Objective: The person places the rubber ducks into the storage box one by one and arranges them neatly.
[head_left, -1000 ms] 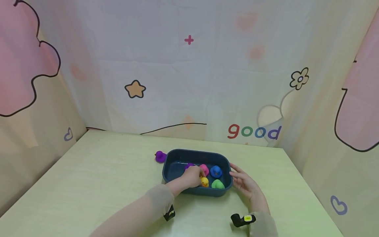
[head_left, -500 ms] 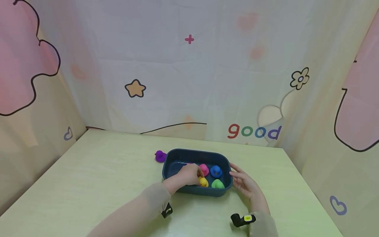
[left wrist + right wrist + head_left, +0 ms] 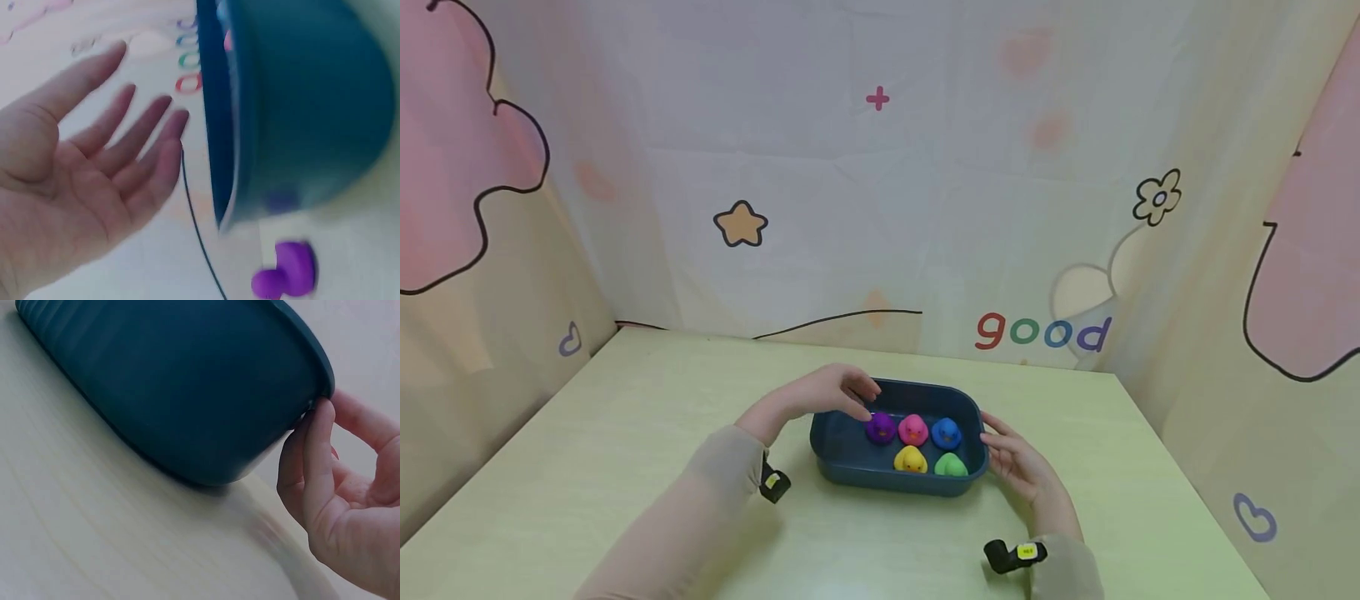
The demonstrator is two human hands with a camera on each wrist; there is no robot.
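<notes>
In the head view, a dark blue bin [image 3: 880,481] contains purple [image 3: 882,429], pink [image 3: 913,430], blue [image 3: 946,433], yellow [image 3: 911,460] and green [image 3: 951,465] rubber ducks. My left hand [image 3: 829,389] hovers over the bin's left end, fingers spread and holding nothing. Beyond that end, another purple duck [image 3: 294,272] lies on the table in the left wrist view; my left hand hides it in the head view. At the right end, my right hand [image 3: 1024,468] touches the bin's rim and outer wall with extended fingertips, as the right wrist view also shows.
The bin stands on a pale wooden table [image 3: 662,417]. A printed cloth backdrop [image 3: 880,208] rises behind the table's far edge and along both sides. Black wrist cameras [image 3: 1015,556] are strapped at both sleeves.
My left hand has let go of the yellow duck, risen out of the bin and moved left and away, toward the purple duck outside. The right hand stays against the bin.
</notes>
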